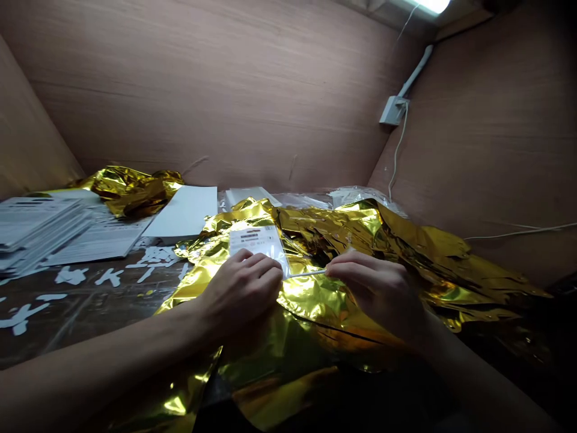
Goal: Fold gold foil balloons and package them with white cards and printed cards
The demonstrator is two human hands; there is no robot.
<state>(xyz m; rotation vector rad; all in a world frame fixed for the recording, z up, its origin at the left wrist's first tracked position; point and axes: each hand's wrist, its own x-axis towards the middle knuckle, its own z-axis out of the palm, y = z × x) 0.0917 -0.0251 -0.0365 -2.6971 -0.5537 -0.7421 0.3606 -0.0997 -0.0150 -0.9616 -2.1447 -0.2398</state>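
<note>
A heap of crumpled gold foil sheets (360, 240) covers the middle and right of the table. On top of it lies a clear plastic bag with a white printed label (256, 242). My left hand (243, 288) rests with curled fingers on the bag's near edge. My right hand (378, 285) pinches the end of a thin white strip (306, 273) that runs between both hands along that edge.
A stack of printed leaflets (36, 225) sits at the far left. A white card (184, 211) and another bunch of gold foil (130, 189) lie behind it. White paper scraps (108, 276) dot the dark tabletop. Wooden walls enclose the booth; a white cable (518, 231) runs at right.
</note>
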